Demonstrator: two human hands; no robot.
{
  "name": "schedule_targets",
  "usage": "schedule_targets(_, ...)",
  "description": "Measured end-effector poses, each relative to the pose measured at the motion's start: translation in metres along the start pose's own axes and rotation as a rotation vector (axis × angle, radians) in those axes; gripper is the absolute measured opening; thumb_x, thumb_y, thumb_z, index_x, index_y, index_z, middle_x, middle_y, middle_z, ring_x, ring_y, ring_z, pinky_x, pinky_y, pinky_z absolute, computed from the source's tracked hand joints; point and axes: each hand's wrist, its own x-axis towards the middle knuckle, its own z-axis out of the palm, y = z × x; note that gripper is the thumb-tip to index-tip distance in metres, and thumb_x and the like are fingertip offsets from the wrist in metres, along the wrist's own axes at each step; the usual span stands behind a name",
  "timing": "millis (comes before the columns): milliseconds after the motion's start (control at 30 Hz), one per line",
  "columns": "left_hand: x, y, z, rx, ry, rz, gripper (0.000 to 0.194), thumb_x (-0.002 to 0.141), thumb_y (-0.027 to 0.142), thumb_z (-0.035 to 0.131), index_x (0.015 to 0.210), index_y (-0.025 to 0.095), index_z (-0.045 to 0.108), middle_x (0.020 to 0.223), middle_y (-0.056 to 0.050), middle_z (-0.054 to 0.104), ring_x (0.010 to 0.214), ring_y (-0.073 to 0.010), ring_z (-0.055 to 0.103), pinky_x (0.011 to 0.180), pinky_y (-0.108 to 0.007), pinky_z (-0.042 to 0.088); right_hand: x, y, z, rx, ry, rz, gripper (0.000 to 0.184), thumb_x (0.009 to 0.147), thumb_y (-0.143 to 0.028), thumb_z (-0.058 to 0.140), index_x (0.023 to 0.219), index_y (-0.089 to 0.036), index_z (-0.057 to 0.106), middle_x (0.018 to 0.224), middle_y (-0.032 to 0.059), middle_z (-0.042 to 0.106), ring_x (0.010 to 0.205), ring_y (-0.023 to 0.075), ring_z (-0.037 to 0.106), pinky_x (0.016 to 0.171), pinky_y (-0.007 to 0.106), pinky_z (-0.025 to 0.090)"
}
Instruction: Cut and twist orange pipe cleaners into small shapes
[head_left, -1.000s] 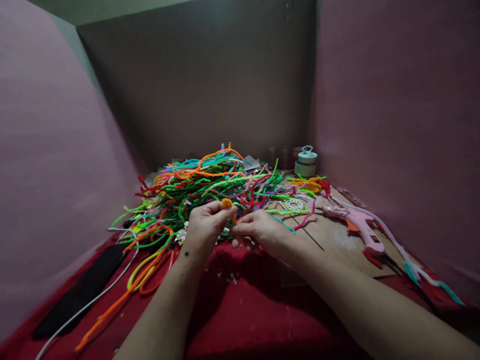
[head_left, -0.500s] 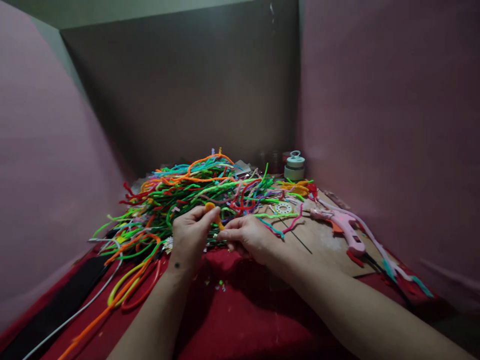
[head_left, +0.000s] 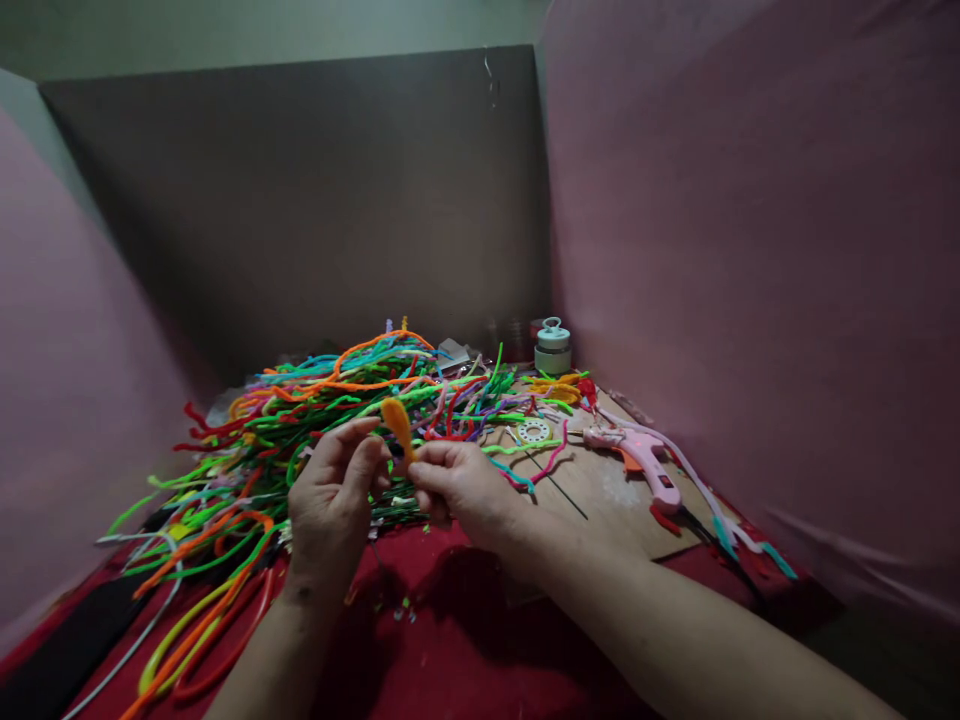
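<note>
Pinched by its lower end between the thumb and fingers of my right hand [head_left: 457,485] is an orange pipe cleaner [head_left: 397,422], shaped into a narrow petal-like loop that points up and a little left. My left hand [head_left: 334,485] is just left of the loop, apart from it, with its fingers curled loosely and a gap between thumb and fingertips. Behind both hands spreads a big heap of pipe cleaners [head_left: 322,395] in green, orange, red, blue and other colours.
A pink glue gun [head_left: 637,455] lies on a brown board [head_left: 607,510] at the right, near a white ring-shaped disc [head_left: 535,431]. A pale green lidded jar [head_left: 553,352] stands behind. At the left are a white cable [head_left: 142,635] and a dark flat object [head_left: 67,640]. Red cloth [head_left: 442,650] covers the table.
My left hand has let go of the orange pipe cleaner and moved left, its fingers parting. My right hand still holds the loop, which now shows more fully. The view has swung right and up.
</note>
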Motion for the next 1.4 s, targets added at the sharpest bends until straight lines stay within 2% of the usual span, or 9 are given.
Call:
schedule_targets(100,0.001,-0.002,0.002,0.012,-0.067,-0.032,0.027,0.079,0.038,0.051,0.098,0.019,0.056,0.067,0.003,0.054,0.049,-0.0077,0.046,0.049,-0.019,0.039,0.008,-0.013,-0.011,0.213,0.154,-0.157,0.016,0.068,-0.026,0.061,0.081,-0.016,0.06,0.048,-0.006,0.051,0.034,0.0048,0.039,0.034,0.018,0.032)
schedule_targets(167,-0.001,-0.006,0.004,0.06,-0.13,-0.054,0.026,0.077,0.038,0.053,0.094,0.018,0.058,0.062,0.004,0.052,0.049,-0.0078,0.044,0.047,-0.019,0.036,0.015,-0.026,-0.026,0.367,0.295,-0.219,0.009,0.068,-0.017,0.06,0.076,-0.014,0.059,0.05,-0.0042,0.053,0.037,0.0055,0.042,0.038,0.019,0.037)
schedule_targets(400,-0.007,-0.02,0.009,0.175,-0.334,-0.076,0.025,0.076,0.04,0.052,0.086,0.018,0.06,0.054,0.005,0.045,0.046,-0.0082,0.037,0.044,-0.019,0.03,0.031,-0.057,-0.087,0.725,0.62,-0.162,0.014,0.077,-0.005,0.046,0.071,-0.016,0.053,0.048,-0.0042,0.047,0.039,0.0049,0.042,0.039,0.016,0.039)
schedule_targets(667,-0.001,-0.026,0.008,0.098,-0.356,-0.175,0.029,0.077,0.044,0.05,0.081,0.017,0.058,0.051,0.006,0.038,0.043,-0.0066,0.034,0.041,-0.019,0.028,0.053,-0.073,-0.128,0.772,0.682,-0.171,0.024,0.086,-0.009,0.031,0.071,-0.016,0.048,0.048,-0.0034,0.048,0.037,0.0053,0.045,0.039,0.015,0.043)
schedule_targets(767,-0.001,-0.03,0.008,0.113,-0.348,-0.164,0.029,0.077,0.045,0.049,0.081,0.017,0.058,0.051,0.006,0.039,0.044,-0.0069,0.035,0.042,-0.019,0.028,0.052,-0.069,-0.119,0.764,0.624,-0.142,0.024,0.087,-0.014,0.032,0.07,-0.015,0.05,0.052,0.0,0.053,0.04,0.0057,0.048,0.042,0.017,0.045)
schedule_targets(933,-0.003,-0.033,0.01,0.17,-0.361,-0.135,0.029,0.078,0.043,0.047,0.079,0.017,0.059,0.051,0.005,0.043,0.043,-0.0073,0.035,0.042,-0.019,0.029,0.042,-0.043,-0.071,0.692,0.483,-0.049,0.008,0.075,-0.01,0.049,0.072,-0.013,0.056,0.048,-0.001,0.053,0.037,0.006,0.044,0.037,0.017,0.038)
schedule_targets(1133,-0.004,-0.031,0.011,0.212,-0.347,-0.076,0.026,0.079,0.038,0.045,0.077,0.017,0.06,0.054,0.004,0.049,0.047,-0.0092,0.041,0.048,-0.021,0.034,0.02,-0.013,-0.022,0.17,0.227,-0.158,0.015,0.067,-0.029,0.061,0.074,-0.015,0.058,0.048,-0.0029,0.053,0.033,0.0066,0.039,0.033,0.02,0.03)
schedule_targets(1267,-0.005,-0.034,0.011,0.278,-0.384,0.004,0.02,0.078,0.023,0.041,0.073,0.016,0.059,0.062,0.001,0.055,0.058,-0.0112,0.047,0.057,-0.022,0.038,0.011,0.004,-0.013,-0.22,0.15,-0.194,0.018,0.071,-0.034,0.059,0.068,-0.015,0.058,0.046,-0.004,0.049,0.036,0.0062,0.037,0.035,0.02,0.026)
schedule_targets(1400,-0.006,-0.039,0.012,0.375,-0.426,0.002,0.02,0.072,0.014,0.039,0.068,0.017,0.059,0.064,0.0,0.058,0.06,-0.0122,0.048,0.058,-0.022,0.037,0.011,0.018,-0.013,-0.402,0.155,-0.283,0.015,0.073,-0.03,0.056,0.067,-0.017,0.058,0.053,-0.0026,0.05,0.047,0.0093,0.041,0.044,0.022,0.03)
